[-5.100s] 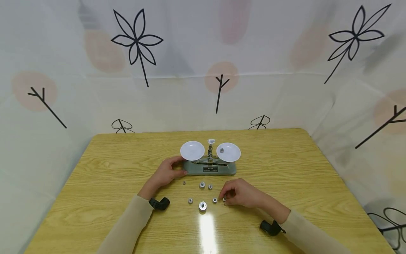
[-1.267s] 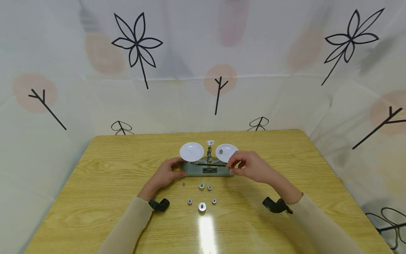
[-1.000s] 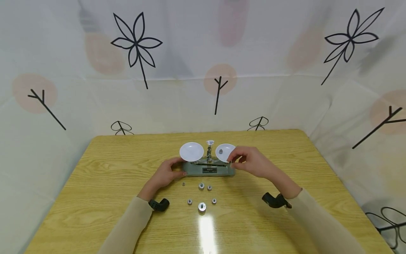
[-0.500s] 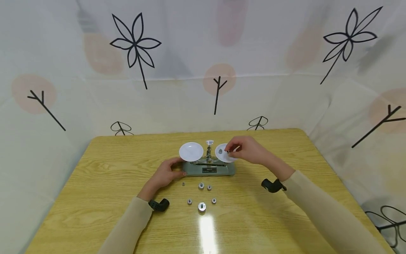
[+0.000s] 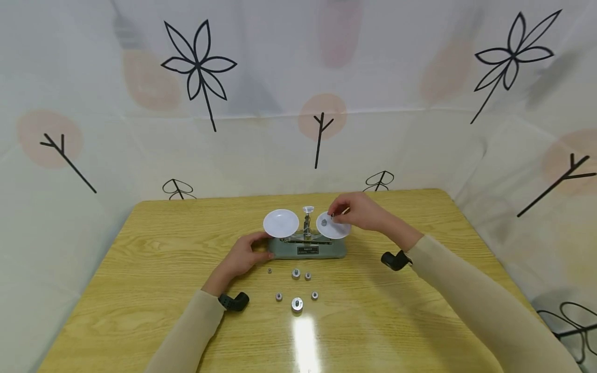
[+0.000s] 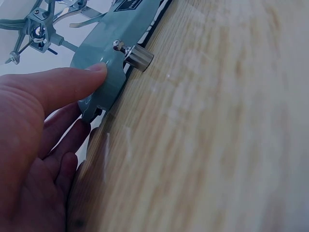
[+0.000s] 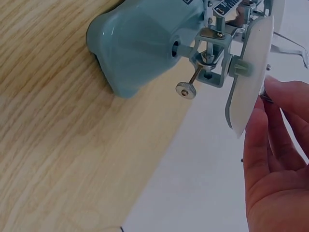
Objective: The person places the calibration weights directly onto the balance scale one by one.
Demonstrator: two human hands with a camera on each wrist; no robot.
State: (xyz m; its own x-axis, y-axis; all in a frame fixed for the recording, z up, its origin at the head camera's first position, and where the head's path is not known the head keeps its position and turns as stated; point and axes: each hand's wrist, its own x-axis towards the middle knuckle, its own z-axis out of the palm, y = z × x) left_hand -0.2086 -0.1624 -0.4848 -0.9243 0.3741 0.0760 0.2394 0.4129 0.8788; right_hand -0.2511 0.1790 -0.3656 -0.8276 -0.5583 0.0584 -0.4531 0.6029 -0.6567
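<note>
A grey-green balance scale (image 5: 284, 250) with two white pans stands on the table. My left hand (image 5: 241, 255) grips the left end of its base; in the left wrist view the thumb (image 6: 72, 86) lies on the front and the fingers curl behind. My right hand (image 5: 363, 211) is at the right pan (image 5: 332, 232), pinching a small metal weight (image 5: 333, 217) between thumb and fingertips; it is mostly covered by the fingers in the right wrist view. Another metal weight (image 5: 324, 223) sits in that pan. The left pan (image 5: 281, 223) has nothing in it.
Several metal weights stand on the table in front of the scale, the largest weight (image 5: 297, 304) nearest me and a tiny weight (image 5: 269, 270) near my left hand. A patterned cloth (image 5: 261, 150) hangs behind the wooden table (image 5: 186, 228).
My right hand has picked up the rightmost small weight from the table, carried it up past the scale's front and moved it over the right pan. My left hand has stayed on the base.
</note>
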